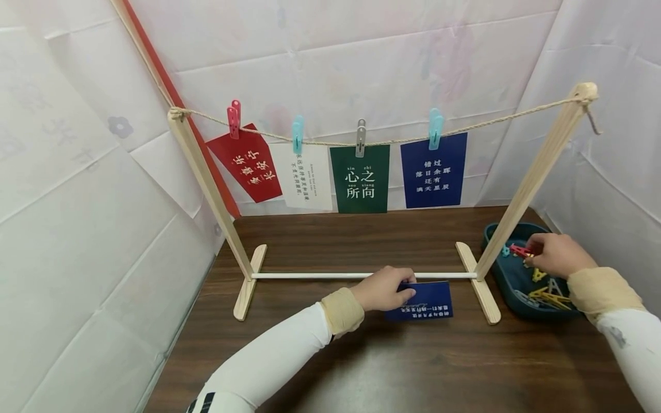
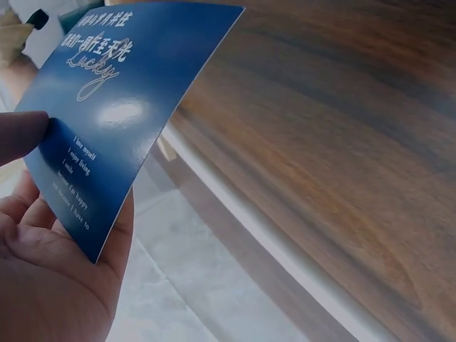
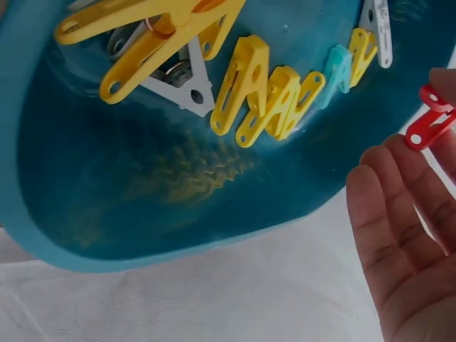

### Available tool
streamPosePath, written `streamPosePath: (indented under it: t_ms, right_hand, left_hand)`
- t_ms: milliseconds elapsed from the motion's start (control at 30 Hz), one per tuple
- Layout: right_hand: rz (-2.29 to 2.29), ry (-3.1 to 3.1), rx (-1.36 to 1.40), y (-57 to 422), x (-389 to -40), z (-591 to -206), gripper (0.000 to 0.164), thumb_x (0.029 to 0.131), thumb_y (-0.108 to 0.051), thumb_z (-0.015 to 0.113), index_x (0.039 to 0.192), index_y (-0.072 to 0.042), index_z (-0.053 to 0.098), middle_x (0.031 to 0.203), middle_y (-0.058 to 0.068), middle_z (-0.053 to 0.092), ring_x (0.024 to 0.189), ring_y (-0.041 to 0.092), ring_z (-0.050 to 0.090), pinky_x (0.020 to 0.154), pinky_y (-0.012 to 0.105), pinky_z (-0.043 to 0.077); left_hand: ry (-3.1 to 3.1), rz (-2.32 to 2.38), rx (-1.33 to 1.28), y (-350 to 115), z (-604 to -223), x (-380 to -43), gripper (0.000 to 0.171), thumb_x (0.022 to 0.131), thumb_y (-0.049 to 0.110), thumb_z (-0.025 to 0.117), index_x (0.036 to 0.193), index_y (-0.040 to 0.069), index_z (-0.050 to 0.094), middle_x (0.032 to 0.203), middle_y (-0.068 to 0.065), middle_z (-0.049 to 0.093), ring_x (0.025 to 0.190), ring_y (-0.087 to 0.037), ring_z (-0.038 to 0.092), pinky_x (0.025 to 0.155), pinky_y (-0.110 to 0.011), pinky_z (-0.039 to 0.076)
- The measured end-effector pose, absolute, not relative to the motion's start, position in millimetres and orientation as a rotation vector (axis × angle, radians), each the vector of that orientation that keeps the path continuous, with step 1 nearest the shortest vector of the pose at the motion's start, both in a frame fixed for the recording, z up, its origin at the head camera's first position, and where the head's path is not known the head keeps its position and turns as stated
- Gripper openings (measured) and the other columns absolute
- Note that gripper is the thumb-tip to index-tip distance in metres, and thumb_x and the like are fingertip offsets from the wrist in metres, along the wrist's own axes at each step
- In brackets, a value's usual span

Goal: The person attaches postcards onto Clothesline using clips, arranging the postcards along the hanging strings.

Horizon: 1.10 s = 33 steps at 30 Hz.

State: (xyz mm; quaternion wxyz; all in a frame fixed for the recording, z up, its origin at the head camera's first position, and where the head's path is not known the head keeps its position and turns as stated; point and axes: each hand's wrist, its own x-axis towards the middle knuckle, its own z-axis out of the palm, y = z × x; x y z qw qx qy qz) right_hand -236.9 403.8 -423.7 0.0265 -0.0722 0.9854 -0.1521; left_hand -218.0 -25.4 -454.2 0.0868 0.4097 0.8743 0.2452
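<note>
My left hand (image 1: 384, 289) pinches a dark blue card (image 1: 434, 300) with white writing, held over the table close to the white crossbar. In the left wrist view, the thumb presses the face of the card (image 2: 135, 78) and the fingers lie behind it. Over the teal basin (image 1: 516, 310), my right hand (image 1: 563, 255) pinches a red clothespin (image 1: 520, 250) between thumb and fingers. The right wrist view shows this red clothespin (image 3: 431, 125) at the fingertips. Yellow clothespins (image 3: 242, 85), a light blue clothespin (image 3: 336, 75) and grey ones lie in the basin.
A twine line (image 1: 325, 142) runs between two wooden posts (image 1: 537, 172). Clothespins hold a red card (image 1: 245, 163), a white card (image 1: 302, 183), a green card (image 1: 361, 198) and a blue card (image 1: 434, 172) on it. A white crossbar (image 1: 310, 276) joins the wooden feet.
</note>
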Motion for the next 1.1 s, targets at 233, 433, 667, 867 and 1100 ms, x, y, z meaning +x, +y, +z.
streamPosePath:
  t_ms: [233,433,667,867,1100]
  right_hand:
    - [-0.522,3.09,-0.225,402,-231,-421,0.03,0.091,-0.013,0.078,0.108,0.01,0.07,0.088,0.018,0.071,0.074,0.028,0.064,0.064,0.044,0.055]
    - [-0.538,3.103,-0.221,401,-228,-421,0.036,0.095,-0.015,0.076,0.114,0.015,0.07,0.089,0.019,0.074,0.074,0.027,0.066,0.063,0.038,0.053]
    - [-0.59,3.129,-0.214,398,-226,-420,0.047,0.093,-0.012,0.079,0.125,0.019,0.063,0.097,0.03,0.072,0.078,0.033,0.067,0.066,0.046,0.057]
    - [-0.611,3.145,-0.225,393,-223,-417,0.042,0.09,-0.008,0.081,0.118,0.02,0.065,0.093,0.028,0.07,0.077,0.031,0.066,0.063,0.038,0.054]
    - [-0.645,3.178,-0.243,390,-215,-415,0.036,0.091,-0.007,0.081,0.115,0.017,0.067,0.092,0.025,0.073,0.08,0.035,0.07,0.065,0.045,0.06]
  left_hand:
    - [2.584,0.87,1.182,-24,-447,-221,0.008,0.109,0.019,0.065,0.11,0.012,0.066,0.09,0.004,0.068,0.076,-0.003,0.06,0.074,-0.016,0.05]
    - [2.555,0.952,1.146,-23,-443,-223,0.007,0.109,0.018,0.066,0.108,0.011,0.067,0.096,0.0,0.073,0.082,-0.003,0.063,0.076,-0.015,0.053]
    - [2.518,1.017,1.12,-21,-436,-225,0.006,0.108,0.017,0.07,0.106,0.011,0.07,0.101,-0.002,0.077,0.085,-0.002,0.066,0.078,-0.015,0.054]
    - [2.494,1.096,1.133,-19,-429,-226,0.005,0.106,0.014,0.071,0.103,0.01,0.07,0.098,-0.004,0.079,0.082,-0.001,0.066,0.077,-0.015,0.054]
    - [2.486,1.18,1.128,-15,-427,-227,0.006,0.106,0.015,0.072,0.104,0.01,0.071,0.095,-0.001,0.077,0.082,0.0,0.067,0.08,-0.015,0.056]
